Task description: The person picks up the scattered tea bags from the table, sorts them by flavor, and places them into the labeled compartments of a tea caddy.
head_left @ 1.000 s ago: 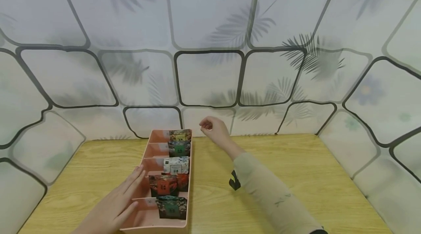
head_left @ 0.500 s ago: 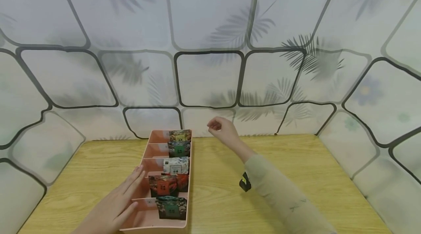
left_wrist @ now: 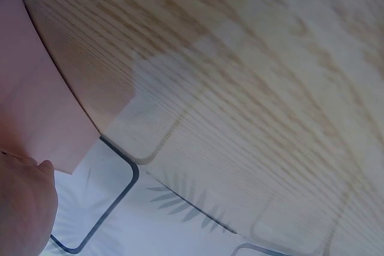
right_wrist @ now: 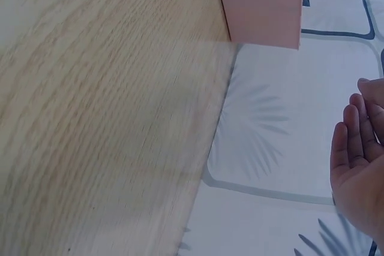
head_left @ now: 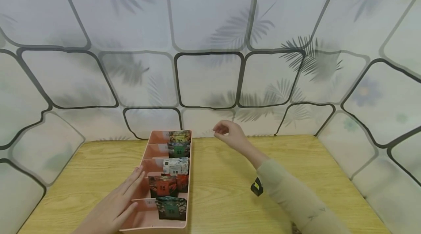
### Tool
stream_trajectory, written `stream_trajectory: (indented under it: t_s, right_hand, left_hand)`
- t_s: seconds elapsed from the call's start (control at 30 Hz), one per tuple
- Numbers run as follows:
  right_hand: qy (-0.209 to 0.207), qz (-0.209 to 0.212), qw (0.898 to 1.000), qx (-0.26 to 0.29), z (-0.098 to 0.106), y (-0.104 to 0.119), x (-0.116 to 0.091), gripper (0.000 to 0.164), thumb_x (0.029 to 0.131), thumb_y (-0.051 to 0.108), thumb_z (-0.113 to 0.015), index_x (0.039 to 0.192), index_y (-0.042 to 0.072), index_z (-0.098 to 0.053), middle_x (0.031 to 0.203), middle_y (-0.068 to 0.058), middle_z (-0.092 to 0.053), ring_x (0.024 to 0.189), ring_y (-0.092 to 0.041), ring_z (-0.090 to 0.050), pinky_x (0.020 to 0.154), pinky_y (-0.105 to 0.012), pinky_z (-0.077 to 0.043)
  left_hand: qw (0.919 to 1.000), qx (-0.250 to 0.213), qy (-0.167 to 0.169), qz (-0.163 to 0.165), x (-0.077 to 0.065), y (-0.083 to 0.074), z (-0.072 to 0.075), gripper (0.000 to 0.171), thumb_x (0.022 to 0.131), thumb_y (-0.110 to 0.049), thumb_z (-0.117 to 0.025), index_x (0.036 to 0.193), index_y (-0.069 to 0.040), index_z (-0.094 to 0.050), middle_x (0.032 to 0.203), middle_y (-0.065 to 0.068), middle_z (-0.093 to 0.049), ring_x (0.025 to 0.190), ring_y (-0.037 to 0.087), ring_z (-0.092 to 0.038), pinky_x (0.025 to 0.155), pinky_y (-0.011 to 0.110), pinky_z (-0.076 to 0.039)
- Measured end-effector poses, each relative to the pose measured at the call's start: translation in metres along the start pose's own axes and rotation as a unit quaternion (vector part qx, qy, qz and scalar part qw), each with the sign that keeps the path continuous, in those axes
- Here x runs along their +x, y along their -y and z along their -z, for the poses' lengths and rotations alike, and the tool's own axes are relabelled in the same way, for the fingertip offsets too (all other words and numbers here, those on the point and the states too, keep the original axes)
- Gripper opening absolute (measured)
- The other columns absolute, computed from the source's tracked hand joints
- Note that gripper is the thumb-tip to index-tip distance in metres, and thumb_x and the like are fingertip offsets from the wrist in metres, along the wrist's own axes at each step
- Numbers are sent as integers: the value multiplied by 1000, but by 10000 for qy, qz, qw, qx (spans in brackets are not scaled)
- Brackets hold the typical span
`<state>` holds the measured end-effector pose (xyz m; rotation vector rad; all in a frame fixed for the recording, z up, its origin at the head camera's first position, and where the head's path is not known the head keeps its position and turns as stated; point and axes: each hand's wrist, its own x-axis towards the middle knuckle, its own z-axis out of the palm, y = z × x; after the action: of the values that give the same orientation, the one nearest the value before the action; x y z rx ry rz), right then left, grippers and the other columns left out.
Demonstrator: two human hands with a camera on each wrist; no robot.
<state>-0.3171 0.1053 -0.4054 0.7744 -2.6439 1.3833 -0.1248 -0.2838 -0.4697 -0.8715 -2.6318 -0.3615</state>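
A pink divided box (head_left: 141,220) stands on the table, lengthwise away from me. My left hand (head_left: 110,203) rests along its left rim with straight fingers. Small packets stand in its compartments: a yellow-labelled one (head_left: 180,136) at the far end, a dark green one (head_left: 179,150), a white one (head_left: 175,166), a red packet (head_left: 162,186) with another red one behind it, and a dark green-labelled packet (head_left: 171,208) nearest me. Right of the box, my right hand (head_left: 232,135) hovers above the table. Its fingers are loosely curled, and the right wrist view shows nothing in them.
A wood-grain table (head_left: 223,201) carries the box. Patterned fabric walls (head_left: 210,76) enclose the back and sides. A black wrist device (head_left: 257,187) sits beside the right sleeve. Part of a dark patterned item (head_left: 295,229) shows under that sleeve at the bottom edge.
My right hand has drifted rightward, away from the box, and slightly nearer. A dark patterned item has come into sight below the right sleeve. The left hand and packets stay put.
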Motion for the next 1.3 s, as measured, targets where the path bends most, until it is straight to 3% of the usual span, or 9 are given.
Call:
stream_trajectory:
  t_s: [0.23, 0.4, 0.67, 0.93, 1.3]
  right_hand:
    - [43, 198, 9998, -37, 10, -4, -13, 13, 99, 6, -74, 110, -1, -74, 101, -14, -75, 89, -18, -68, 84, -31, -59]
    - [108, 252, 9996, 9, 16, -9, -24, 13, 98, 3, -74, 109, -3, -74, 100, -15, -75, 87, -14, -67, 82, -27, -59]
    - [206, 88, 9997, 53, 27, -21, -43, 14, 98, 6, -75, 109, -2, -74, 101, -14, -75, 86, -8, -66, 81, -25, -59]
    - [280, 78, 9996, -12, 39, -30, -67, 12, 97, 3, -75, 107, -3, -73, 100, -15, -75, 86, -4, -65, 80, -23, -59]
    - [585, 74, 9983, -29, 52, -37, -91, 10, 97, 3, -75, 107, -1, -74, 98, -11, -75, 85, 0, -64, 79, -23, -59]
  left_hand:
    - [9999, -9, -66, -119, 0, 1, -1, 81, 101, -19, -70, 168, -5, -28, 180, 3, -17, 163, -5, 2, 122, 0, -3]
    - [10000, -69, -43, -32, -1, -1, 0, 80, 101, -19, -69, 168, -5, -28, 179, 4, -19, 163, -7, 2, 121, -1, -3]
    - [10000, -36, -12, 84, -1, -2, 2, 81, 102, -19, -69, 170, -9, -25, 176, 13, -30, 162, -8, 2, 121, -2, -3]
    - [9999, -101, -6, 89, 0, -3, 3, 82, 103, -19, -68, 171, -10, -24, 177, 10, -27, 162, -9, 2, 120, -2, -3]
    - [9999, -41, 14, 111, 0, -3, 3, 74, 103, -20, -67, 165, 0, -34, 176, 13, -29, 162, -9, 4, 121, -2, -2]
